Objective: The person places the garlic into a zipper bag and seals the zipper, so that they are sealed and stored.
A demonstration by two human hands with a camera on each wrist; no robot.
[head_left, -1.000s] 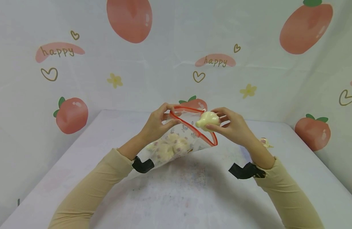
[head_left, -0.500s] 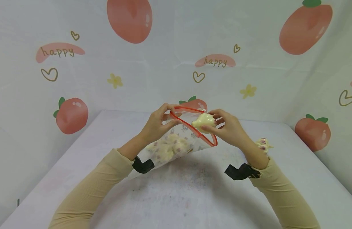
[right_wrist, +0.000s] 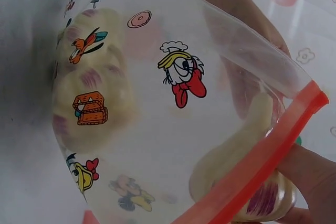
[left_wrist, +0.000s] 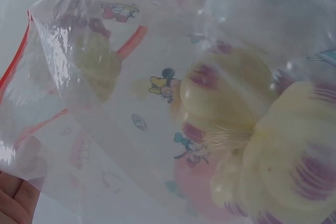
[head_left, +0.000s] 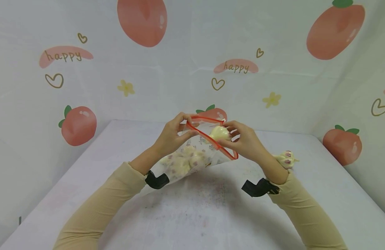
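Observation:
A clear zip bag (head_left: 211, 152) with a red zip edge and cartoon prints is held up by my left hand (head_left: 170, 135), whose thumb and fingers pinch its rim. Its mouth gapes toward the right. Several garlic bulbs (head_left: 183, 161) lie low inside; the left wrist view shows purple-streaked garlic (left_wrist: 226, 93) through the plastic. My right hand (head_left: 245, 140) grips another garlic bulb (head_left: 220, 133) at the bag's mouth. In the right wrist view that bulb (right_wrist: 236, 150) sits partly behind the red zip edge (right_wrist: 262, 166), its stem end inside the bag.
More garlic (head_left: 286, 159) lies on the white table (head_left: 186, 215) to the right, partly hidden by the right forearm. Behind the table hangs a white cloth (head_left: 167, 80) printed with fruit and hearts. Black bands (head_left: 260, 188) are on both wrists.
My right hand has moved left with the garlic bulb, from outside the bag's mouth to partly within it. More of the garlic on the table shows. My left hand and the bag stay put.

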